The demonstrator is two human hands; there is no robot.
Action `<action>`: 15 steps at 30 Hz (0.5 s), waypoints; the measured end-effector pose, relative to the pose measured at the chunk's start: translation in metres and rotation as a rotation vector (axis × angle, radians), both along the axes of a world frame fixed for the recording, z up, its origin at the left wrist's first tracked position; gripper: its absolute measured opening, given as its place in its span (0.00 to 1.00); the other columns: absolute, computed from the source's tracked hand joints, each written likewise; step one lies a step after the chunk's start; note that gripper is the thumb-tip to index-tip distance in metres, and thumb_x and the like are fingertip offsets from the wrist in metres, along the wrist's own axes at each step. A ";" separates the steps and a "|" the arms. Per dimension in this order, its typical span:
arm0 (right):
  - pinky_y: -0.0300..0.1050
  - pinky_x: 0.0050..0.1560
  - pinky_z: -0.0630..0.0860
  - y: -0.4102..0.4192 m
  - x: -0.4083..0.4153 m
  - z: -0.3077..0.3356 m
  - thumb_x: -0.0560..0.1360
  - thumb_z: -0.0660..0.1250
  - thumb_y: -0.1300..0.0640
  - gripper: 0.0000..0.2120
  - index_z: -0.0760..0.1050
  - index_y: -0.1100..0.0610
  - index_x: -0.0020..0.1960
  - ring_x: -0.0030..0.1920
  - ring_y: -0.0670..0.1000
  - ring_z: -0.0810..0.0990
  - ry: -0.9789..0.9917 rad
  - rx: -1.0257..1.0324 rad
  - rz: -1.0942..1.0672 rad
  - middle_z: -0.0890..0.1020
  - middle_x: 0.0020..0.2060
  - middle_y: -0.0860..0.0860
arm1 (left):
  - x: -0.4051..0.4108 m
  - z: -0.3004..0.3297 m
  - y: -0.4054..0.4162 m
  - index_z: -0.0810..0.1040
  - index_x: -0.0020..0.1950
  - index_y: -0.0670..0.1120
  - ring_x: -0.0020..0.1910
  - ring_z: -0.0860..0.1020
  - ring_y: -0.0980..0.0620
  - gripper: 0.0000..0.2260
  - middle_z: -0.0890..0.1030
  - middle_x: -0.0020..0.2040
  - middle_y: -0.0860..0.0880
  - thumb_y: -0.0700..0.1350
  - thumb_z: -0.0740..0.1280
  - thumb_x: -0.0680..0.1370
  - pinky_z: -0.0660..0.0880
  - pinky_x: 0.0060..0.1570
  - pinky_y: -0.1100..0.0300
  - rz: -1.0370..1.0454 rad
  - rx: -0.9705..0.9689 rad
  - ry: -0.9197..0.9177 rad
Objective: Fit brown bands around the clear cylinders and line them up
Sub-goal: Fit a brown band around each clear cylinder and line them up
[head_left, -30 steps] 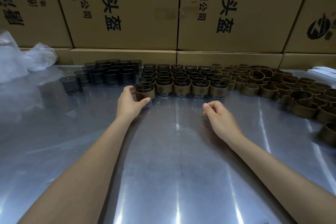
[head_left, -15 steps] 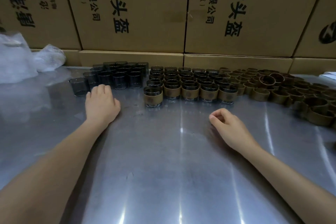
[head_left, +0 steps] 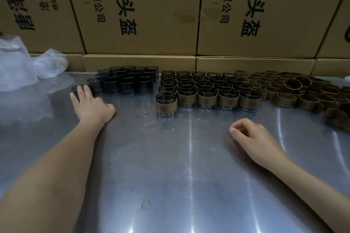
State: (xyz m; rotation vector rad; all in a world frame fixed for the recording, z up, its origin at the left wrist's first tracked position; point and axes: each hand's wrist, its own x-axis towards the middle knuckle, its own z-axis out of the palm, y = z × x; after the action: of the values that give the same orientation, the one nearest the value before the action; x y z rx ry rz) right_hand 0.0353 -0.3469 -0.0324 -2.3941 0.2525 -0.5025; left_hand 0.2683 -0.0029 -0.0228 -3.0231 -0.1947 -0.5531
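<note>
Two hands [head_left: 91, 103] [head_left: 253, 138] (fingers gripping nothing) rest on steel table [head_left: 170, 166] before cardboard boxes [head_left: 140, 9].

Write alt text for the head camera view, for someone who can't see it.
A person's left hand reaches onto a bare clear cylinder on a metal table, while the right hand rests loosely curled. Banded cylinders stand in rows, loose brown bands to their right.

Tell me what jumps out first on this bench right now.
The block of brown-banded clear cylinders at centre back, with one banded cylinder standing forward at its left end. Bare dark-tinted clear cylinders cluster to the left, where the left hand reaches one; loose brown bands spread right. The right hand rests loosely curled on the steel table.
</note>
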 end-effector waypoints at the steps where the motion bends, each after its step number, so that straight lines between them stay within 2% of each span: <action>1: 0.45 0.48 0.70 0.000 0.000 0.000 0.79 0.62 0.51 0.03 0.73 0.47 0.47 0.51 0.46 0.73 0.000 -0.003 0.000 0.78 0.42 0.42 | -0.001 0.000 0.000 0.76 0.66 0.42 0.76 0.48 0.40 0.24 0.55 0.77 0.39 0.56 0.55 0.78 0.44 0.73 0.44 0.006 -0.004 -0.009; 7: 0.45 0.48 0.69 0.000 0.002 -0.001 0.79 0.62 0.51 0.03 0.73 0.46 0.46 0.52 0.48 0.73 -0.002 0.001 -0.006 0.78 0.42 0.42 | -0.016 -0.003 -0.005 0.80 0.57 0.37 0.65 0.65 0.39 0.19 0.69 0.64 0.38 0.49 0.59 0.78 0.46 0.73 0.45 -0.027 -0.075 -0.078; 11: 0.47 0.49 0.71 0.000 0.003 -0.001 0.79 0.61 0.50 0.04 0.72 0.46 0.46 0.53 0.48 0.72 0.007 -0.003 -0.022 0.77 0.41 0.41 | -0.038 -0.005 -0.013 0.81 0.52 0.36 0.58 0.72 0.38 0.16 0.71 0.60 0.39 0.45 0.59 0.77 0.45 0.73 0.44 -0.075 -0.105 -0.102; 15: 0.47 0.49 0.71 0.001 0.003 0.000 0.79 0.61 0.50 0.04 0.73 0.47 0.47 0.54 0.49 0.73 0.013 0.000 -0.040 0.77 0.42 0.40 | -0.069 -0.007 -0.030 0.82 0.46 0.38 0.50 0.75 0.41 0.14 0.73 0.57 0.41 0.44 0.59 0.77 0.48 0.72 0.44 -0.244 -0.093 -0.140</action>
State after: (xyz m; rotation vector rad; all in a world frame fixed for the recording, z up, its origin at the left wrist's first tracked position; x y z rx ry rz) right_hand 0.0381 -0.3460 -0.0320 -2.3969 0.3070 -0.5052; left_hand 0.1997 -0.0334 -0.0294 -3.1198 0.1494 -0.7961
